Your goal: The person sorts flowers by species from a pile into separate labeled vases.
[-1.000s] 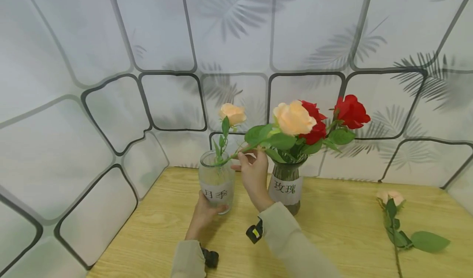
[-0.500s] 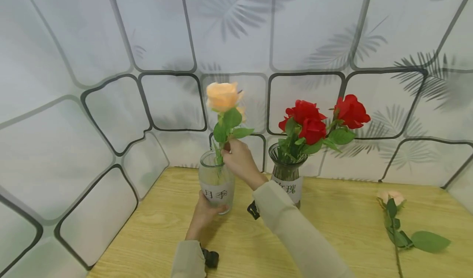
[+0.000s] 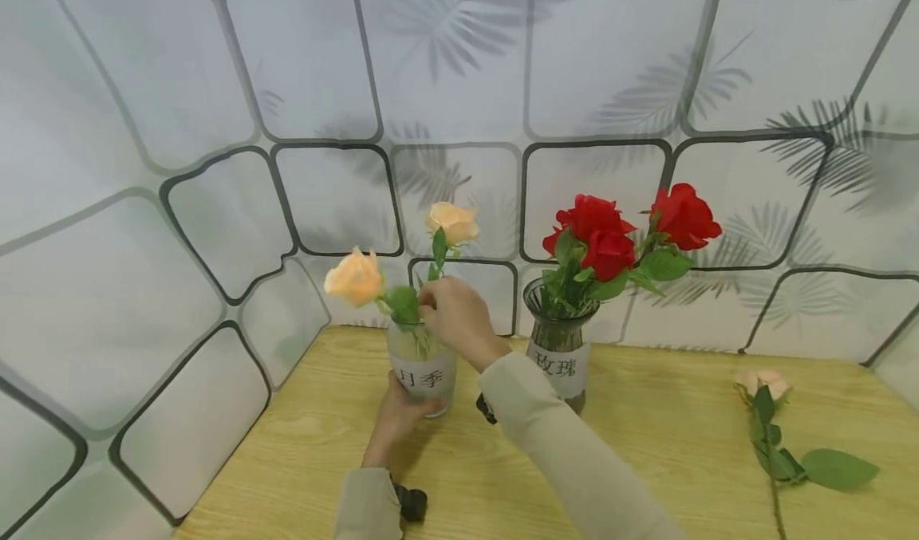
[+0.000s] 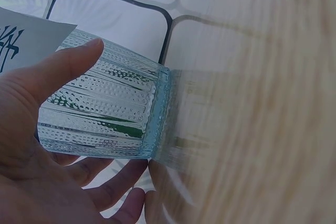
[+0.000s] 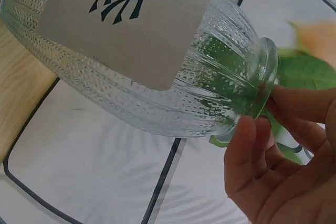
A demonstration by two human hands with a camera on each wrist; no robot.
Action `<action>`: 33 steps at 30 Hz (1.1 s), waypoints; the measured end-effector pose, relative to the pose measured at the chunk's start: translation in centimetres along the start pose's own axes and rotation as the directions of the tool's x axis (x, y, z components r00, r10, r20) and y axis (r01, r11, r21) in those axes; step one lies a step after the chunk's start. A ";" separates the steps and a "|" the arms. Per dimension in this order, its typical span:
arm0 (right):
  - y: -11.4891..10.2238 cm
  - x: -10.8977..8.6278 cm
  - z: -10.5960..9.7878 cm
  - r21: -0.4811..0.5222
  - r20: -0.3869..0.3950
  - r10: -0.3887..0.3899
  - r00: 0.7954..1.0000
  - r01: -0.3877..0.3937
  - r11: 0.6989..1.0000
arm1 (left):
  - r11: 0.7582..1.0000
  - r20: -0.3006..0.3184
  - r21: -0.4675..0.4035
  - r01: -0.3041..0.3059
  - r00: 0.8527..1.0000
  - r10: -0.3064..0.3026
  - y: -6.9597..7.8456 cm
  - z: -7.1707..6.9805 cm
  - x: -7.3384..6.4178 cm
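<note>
My left hand [image 3: 399, 412] grips the lower part of a clear glass vase [image 3: 443, 364] with a white paper label. In the left wrist view its thumb and fingers wrap around the ribbed glass [image 4: 105, 114]. At the vase's mouth, my right hand [image 3: 458, 315] pinches the stem of a peach rose [image 3: 355, 277], whose bloom leans out to the left. The right wrist view has the curled fingers [image 5: 241, 150] close against the glass rim [image 5: 268, 66]; the pinched stem is mostly hidden there. A second peach rose [image 3: 454, 222] stands upright in the same vase.
Right of my hands stands a darker glass vase [image 3: 558, 337], also labelled, with several red roses [image 3: 610, 253]. Another peach rose [image 3: 766, 384] lies on the wooden table [image 3: 668, 444] at the right. A patterned white backdrop [image 3: 459, 109] rises behind the table.
My right hand brought the peach rose left from in front of the red roses, stood it over the clear vase, then lowered it; the bloom now tips left. My left hand stayed put.
</note>
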State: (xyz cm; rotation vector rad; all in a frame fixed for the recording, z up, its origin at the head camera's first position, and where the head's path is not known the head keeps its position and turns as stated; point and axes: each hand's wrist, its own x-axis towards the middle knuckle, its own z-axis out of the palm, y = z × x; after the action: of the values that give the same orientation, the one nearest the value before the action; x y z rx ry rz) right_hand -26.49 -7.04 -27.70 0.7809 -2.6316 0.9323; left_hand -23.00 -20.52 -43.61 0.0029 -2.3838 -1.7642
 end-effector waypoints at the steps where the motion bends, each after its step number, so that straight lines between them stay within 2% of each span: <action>1: 0.1 -0.2 -0.1 0.017 -0.019 0.008 1.000 -0.008 1.000 | 1.000 0.001 -0.004 -0.003 1.000 0.003 0.1 0.0 0.0; 5: 0.9 -1.3 -0.5 0.108 -0.088 0.019 0.996 -0.010 0.994 | 1.000 0.001 -0.013 -0.006 1.000 0.006 0.2 0.1 0.1; 9: 2.0 -2.5 -1.1 0.210 -0.125 0.024 0.992 0.003 0.978 | 1.000 -0.009 -0.012 0.003 1.000 -0.003 0.3 0.1 0.2; 12: 2.8 -3.5 -1.6 0.316 -0.098 0.065 0.993 -0.031 0.948 | 1.000 -0.022 -0.001 0.018 1.000 -0.018 0.3 0.0 0.3; 16: 3.9 -5.0 -2.2 0.425 -0.027 0.141 0.990 -0.116 0.898 | 1.000 -0.027 0.016 0.024 0.999 -0.024 0.1 0.0 0.3; 19: 4.4 -6.2 -2.4 0.439 -0.005 0.170 0.985 -0.151 0.886 | 1.000 -0.026 0.022 0.015 1.000 -0.014 0.0 -0.1 0.2; 22: 4.8 -7.5 -2.3 0.424 -0.001 0.183 0.983 -0.165 0.890 | 1.000 -0.028 0.019 0.020 0.999 -0.019 0.0 -0.1 0.1; 27: 5.4 -9.6 -2.3 0.397 -0.027 0.188 0.982 -0.162 0.903 | 0.999 -0.030 0.011 0.041 0.999 -0.041 -0.1 0.1 0.1; 33: 6.9 -11.6 -3.2 0.419 -0.037 0.214 0.976 -0.179 0.890 | 0.999 -0.022 -0.001 0.033 0.999 -0.033 -0.1 0.3 0.1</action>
State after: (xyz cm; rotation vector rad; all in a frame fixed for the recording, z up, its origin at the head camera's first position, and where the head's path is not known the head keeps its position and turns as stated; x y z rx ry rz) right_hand -20.63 4.20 -33.31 0.5463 -2.5029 1.5795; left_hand -23.16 -20.32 -43.76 0.0616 -2.3811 -1.7700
